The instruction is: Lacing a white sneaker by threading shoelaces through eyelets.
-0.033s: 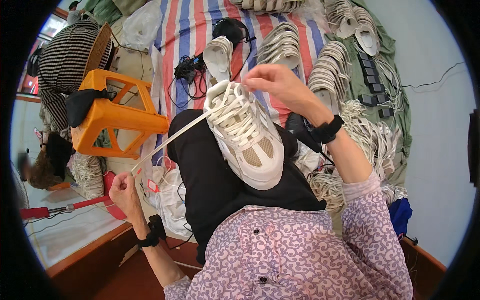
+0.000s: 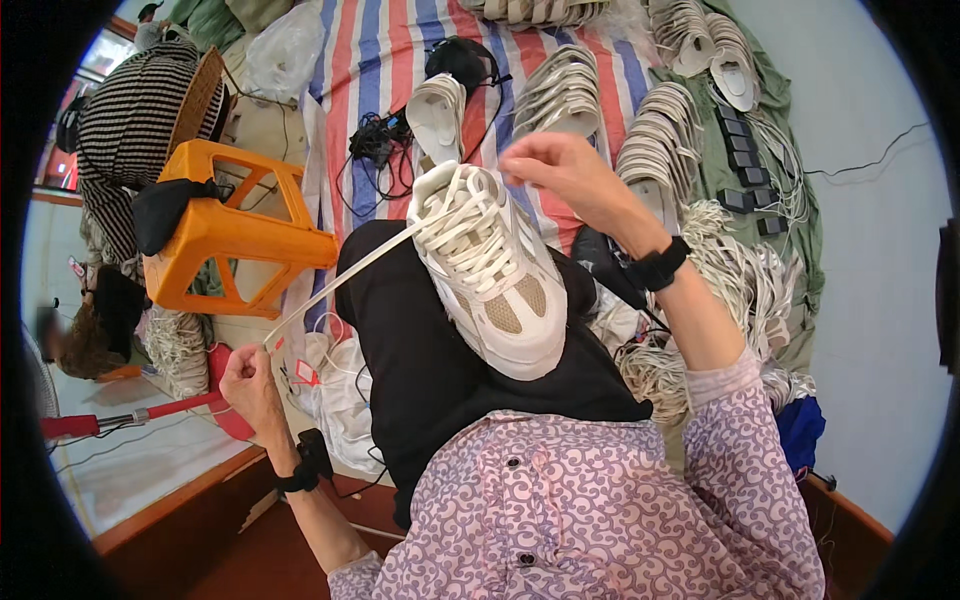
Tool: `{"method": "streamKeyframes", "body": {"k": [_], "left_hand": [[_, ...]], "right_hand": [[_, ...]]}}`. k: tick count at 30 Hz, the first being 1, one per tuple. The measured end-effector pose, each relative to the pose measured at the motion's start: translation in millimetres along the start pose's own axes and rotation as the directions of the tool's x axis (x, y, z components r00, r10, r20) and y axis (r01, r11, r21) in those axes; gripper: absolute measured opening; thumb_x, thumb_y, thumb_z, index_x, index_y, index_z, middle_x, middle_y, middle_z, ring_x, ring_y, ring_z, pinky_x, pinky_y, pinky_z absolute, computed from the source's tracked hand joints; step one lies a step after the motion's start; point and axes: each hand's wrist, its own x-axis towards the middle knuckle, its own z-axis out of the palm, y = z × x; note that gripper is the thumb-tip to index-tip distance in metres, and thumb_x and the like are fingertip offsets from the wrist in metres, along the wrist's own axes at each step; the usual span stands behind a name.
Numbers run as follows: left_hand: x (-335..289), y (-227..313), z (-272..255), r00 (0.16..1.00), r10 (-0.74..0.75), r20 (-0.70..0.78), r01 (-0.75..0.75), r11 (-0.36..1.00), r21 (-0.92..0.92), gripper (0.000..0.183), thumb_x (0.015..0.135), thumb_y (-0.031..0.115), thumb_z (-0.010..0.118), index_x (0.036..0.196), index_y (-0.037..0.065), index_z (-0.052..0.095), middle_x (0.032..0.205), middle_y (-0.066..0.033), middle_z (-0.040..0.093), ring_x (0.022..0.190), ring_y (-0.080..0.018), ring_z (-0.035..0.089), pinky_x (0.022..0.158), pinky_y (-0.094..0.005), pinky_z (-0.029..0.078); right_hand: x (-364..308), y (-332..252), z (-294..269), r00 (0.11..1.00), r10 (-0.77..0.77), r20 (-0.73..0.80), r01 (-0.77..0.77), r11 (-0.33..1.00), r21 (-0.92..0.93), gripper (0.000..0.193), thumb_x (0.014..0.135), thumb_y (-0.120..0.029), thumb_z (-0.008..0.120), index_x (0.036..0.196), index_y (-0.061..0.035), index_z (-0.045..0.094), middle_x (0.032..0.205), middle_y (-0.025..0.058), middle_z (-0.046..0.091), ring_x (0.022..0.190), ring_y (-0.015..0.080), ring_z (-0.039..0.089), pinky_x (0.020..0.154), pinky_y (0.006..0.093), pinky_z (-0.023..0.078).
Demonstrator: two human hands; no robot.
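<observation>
A white and beige sneaker [image 2: 510,290] rests on my lap, its toe towards me, with cream shoelaces threaded through its eyelets. A long cream shoelace end [image 2: 345,275] runs taut from the top of the shoe down to my left hand [image 2: 252,388]. My left fingers are pinched on its tip, out to the left of my knees. My right hand [image 2: 580,180] is just right of the shoe's collar, fingers loosely bent and slightly apart, with nothing visible in them. Beside its fingertips, a lace loop stands at the top eyelets.
An orange plastic stool [image 2: 230,235] with a black cloth item [image 2: 170,215] stands at left. Stacked shoe uppers [image 2: 660,140] lie on a striped sheet [image 2: 390,40] ahead. Bundled laces [image 2: 740,270] are heaped at right. Black cables [image 2: 380,140] lie ahead. A person in stripes [image 2: 140,120] bends at far left.
My right hand has shifted slightly to the right, away from the shoe's collar. The left hand, the taut lace and the sneaker look unmoved.
</observation>
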Motion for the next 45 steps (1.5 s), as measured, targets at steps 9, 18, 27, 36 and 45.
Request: {"method": "streamKeyframes", "body": {"k": [9, 18, 27, 36, 45], "left_hand": [[15, -24, 36, 0.996, 0.084, -0.029, -0.076, 0.974, 0.211, 0.022, 0.078, 0.017, 0.069, 0.083, -0.004, 0.073, 0.064, -0.0104, 0.068, 0.057, -0.0133, 0.061, 0.056, -0.0297, 0.048], [34, 29, 75, 0.935, 0.121, 0.334, -0.137, 0.990, 0.026, 0.023, 0.088, 0.018, 0.066, 0.100, -0.001, 0.072, 0.082, -0.0099, 0.071, 0.073, -0.0146, 0.065, 0.068, -0.0292, 0.051], [72, 173, 183, 0.437, 0.229, 0.870, -0.093, 0.973, -0.210, 0.035, 0.095, 0.027, 0.067, 0.118, 0.001, 0.069, 0.098, 0.0006, 0.069, 0.080, -0.0067, 0.060, 0.074, -0.0239, 0.048], [98, 176, 182, 0.325, 0.329, 0.886, 0.272, 0.865, -0.421, 0.029, 0.097, 0.008, 0.058, 0.123, -0.002, 0.066, 0.104, -0.0033, 0.072, 0.084, -0.0089, 0.068, 0.075, -0.0237, 0.056], [80, 175, 179, 0.376, 0.253, 0.891, 0.057, 0.954, -0.295, 0.028, 0.097, 0.017, 0.060, 0.117, -0.001, 0.067, 0.097, 0.0001, 0.069, 0.081, -0.0048, 0.062, 0.071, -0.0219, 0.051]], "right_hand": [[-99, 49, 15, 0.930, 0.328, -0.165, -0.310, 0.942, 0.128, 0.017, 0.095, -0.006, 0.061, 0.111, -0.0016, 0.064, 0.087, -0.0001, 0.066, 0.073, 0.0069, 0.059, 0.066, 0.0232, 0.049], [-128, 43, 39, 0.938, 0.191, -0.289, -0.143, 0.973, 0.181, 0.034, 0.091, -0.003, 0.063, 0.125, 0.0017, 0.059, 0.084, 0.0015, 0.064, 0.073, 0.0071, 0.056, 0.067, 0.0229, 0.045], [-146, 32, 35, 0.944, 0.184, -0.274, -0.098, 0.949, 0.299, 0.040, 0.089, -0.001, 0.065, 0.127, 0.0038, 0.057, 0.082, -0.0012, 0.060, 0.074, 0.0058, 0.053, 0.068, 0.0224, 0.044], [-156, 36, 25, 0.951, 0.166, -0.260, -0.033, 0.893, 0.448, 0.044, 0.086, -0.007, 0.075, 0.125, 0.0014, 0.057, 0.080, -0.0011, 0.062, 0.072, 0.0051, 0.054, 0.065, 0.0217, 0.042], [-156, 36, 26, 0.957, 0.147, -0.250, -0.022, 0.895, 0.445, 0.042, 0.087, -0.005, 0.074, 0.124, 0.0017, 0.057, 0.081, -0.0001, 0.063, 0.073, 0.0057, 0.056, 0.067, 0.0222, 0.044]]}}
